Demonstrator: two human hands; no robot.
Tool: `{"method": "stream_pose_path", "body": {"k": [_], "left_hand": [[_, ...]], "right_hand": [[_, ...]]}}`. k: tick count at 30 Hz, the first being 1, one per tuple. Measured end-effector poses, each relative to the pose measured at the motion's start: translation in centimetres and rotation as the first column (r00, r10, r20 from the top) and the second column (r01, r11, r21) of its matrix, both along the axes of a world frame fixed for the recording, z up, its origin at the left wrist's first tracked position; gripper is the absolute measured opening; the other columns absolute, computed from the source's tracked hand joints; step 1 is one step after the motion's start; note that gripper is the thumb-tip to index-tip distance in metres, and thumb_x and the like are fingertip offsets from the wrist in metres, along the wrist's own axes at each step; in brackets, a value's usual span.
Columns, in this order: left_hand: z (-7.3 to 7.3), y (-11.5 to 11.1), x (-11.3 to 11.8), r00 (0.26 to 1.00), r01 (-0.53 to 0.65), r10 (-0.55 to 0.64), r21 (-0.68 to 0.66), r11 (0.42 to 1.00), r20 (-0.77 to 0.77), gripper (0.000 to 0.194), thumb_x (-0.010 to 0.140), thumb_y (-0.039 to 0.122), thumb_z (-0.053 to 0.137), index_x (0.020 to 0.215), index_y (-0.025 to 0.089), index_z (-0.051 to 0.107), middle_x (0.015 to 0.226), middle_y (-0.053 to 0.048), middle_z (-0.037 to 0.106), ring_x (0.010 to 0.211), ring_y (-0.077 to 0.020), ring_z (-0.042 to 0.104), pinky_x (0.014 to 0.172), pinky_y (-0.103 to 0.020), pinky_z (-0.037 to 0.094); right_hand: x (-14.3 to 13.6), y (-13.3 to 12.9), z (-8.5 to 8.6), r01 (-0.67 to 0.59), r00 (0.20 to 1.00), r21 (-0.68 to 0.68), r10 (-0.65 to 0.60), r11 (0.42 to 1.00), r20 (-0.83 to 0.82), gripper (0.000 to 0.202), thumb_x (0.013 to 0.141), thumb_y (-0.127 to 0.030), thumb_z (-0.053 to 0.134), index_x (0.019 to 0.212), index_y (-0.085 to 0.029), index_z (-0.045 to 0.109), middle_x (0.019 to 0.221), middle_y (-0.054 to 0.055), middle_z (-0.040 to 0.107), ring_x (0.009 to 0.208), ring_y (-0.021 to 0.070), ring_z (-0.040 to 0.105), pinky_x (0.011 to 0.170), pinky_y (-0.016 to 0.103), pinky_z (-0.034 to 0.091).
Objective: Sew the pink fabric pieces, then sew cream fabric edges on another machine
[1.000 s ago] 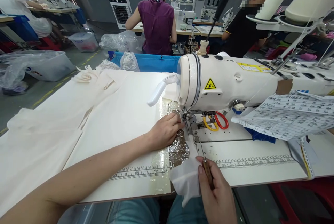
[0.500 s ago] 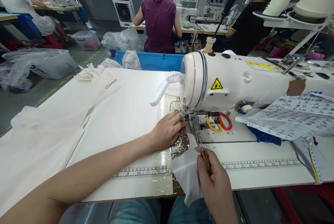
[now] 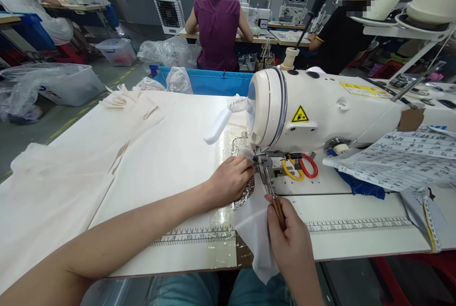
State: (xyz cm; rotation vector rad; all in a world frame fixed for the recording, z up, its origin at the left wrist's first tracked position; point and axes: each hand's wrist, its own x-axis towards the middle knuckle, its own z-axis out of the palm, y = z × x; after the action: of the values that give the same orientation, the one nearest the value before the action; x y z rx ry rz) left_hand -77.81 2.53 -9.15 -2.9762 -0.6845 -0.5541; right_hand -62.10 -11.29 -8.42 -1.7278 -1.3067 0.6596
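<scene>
My left hand (image 3: 231, 180) rests beside the needle area of a white sewing machine (image 3: 299, 106). Its fingers are bent and closed on the edge of a piece of white fabric (image 3: 253, 230), which hangs down over the table's front edge. In my right hand (image 3: 292, 237) is an awl (image 3: 279, 211), gripped by its wooden handle. The awl's metal shaft points up and away, close to the presser foot, lying along the fabric. Fingers and machine parts hide where the fabric meets the needle. Scissors (image 3: 309, 167) with red and yellow handles lie just right of the needle area.
Off-white cloth pieces (image 3: 60, 201) cover the table's left side. Written paper sheets (image 3: 399, 158) lean at the right above blue cloth. A printed ruler strip (image 3: 359, 224) runs along the front edge. Beyond a blue bin (image 3: 221, 82), other people sit at machines.
The awl and my right hand have moved slightly up and left, its shaft nearer the presser foot. The fabric has shifted a little and covers more beneath my left hand.
</scene>
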Motion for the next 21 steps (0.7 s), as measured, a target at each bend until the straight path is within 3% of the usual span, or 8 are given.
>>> {"method": "stream_pose_path", "body": {"k": [8, 15, 18, 21], "left_hand": [[-0.4, 0.0, 0.4, 0.999, -0.038, 0.039, 0.022, 0.999, -0.024, 0.031, 0.097, 0.014, 0.042, 0.114, 0.003, 0.066, 0.115, -0.019, 0.062, 0.104, -0.0276, 0.058, 0.086, -0.040, 0.052], [0.2, -0.1, 0.6, 1.000, -0.024, 0.025, -0.029, 0.999, 0.015, 0.029, 0.096, 0.021, 0.047, 0.103, 0.003, 0.069, 0.108, -0.018, 0.064, 0.099, -0.0268, 0.058, 0.087, -0.039, 0.053], [0.6, -0.2, 1.2, 0.997, -0.077, 0.076, -0.051, 0.996, -0.031, 0.026, 0.092, 0.026, 0.057, 0.100, 0.004, 0.069, 0.102, -0.017, 0.065, 0.096, -0.0275, 0.058, 0.088, -0.039, 0.054], [0.7, -0.3, 2.0, 0.982, -0.176, 0.174, -0.032, 0.984, -0.072, 0.020, 0.095, 0.019, 0.052, 0.099, 0.008, 0.067, 0.098, -0.015, 0.066, 0.092, -0.0265, 0.060, 0.077, -0.036, 0.056]], "right_hand": [[-0.2, -1.1, -0.8, -0.041, 0.997, 0.043, 0.037, 0.998, 0.072, 0.039, 0.096, -0.048, 0.046, 0.114, -0.021, 0.068, 0.107, 0.010, 0.077, 0.099, 0.0241, 0.073, 0.073, 0.026, 0.058], [-2.5, -2.3, 0.8, -0.004, 0.995, 0.166, -0.012, 0.986, 0.095, 0.034, 0.099, -0.045, 0.049, 0.118, -0.022, 0.066, 0.115, 0.009, 0.074, 0.104, 0.0230, 0.071, 0.078, 0.026, 0.056], [-3.5, -2.3, 1.1, -0.082, 0.988, 0.263, 0.044, 0.961, 0.148, 0.032, 0.100, -0.041, 0.048, 0.119, -0.021, 0.064, 0.117, 0.010, 0.073, 0.108, 0.0238, 0.070, 0.084, 0.029, 0.057], [-3.9, -2.2, 0.9, -0.216, 0.955, 0.345, 0.124, 0.913, 0.270, 0.029, 0.101, -0.031, 0.044, 0.121, -0.021, 0.062, 0.111, 0.010, 0.074, 0.098, 0.0208, 0.073, 0.077, 0.027, 0.059]]}}
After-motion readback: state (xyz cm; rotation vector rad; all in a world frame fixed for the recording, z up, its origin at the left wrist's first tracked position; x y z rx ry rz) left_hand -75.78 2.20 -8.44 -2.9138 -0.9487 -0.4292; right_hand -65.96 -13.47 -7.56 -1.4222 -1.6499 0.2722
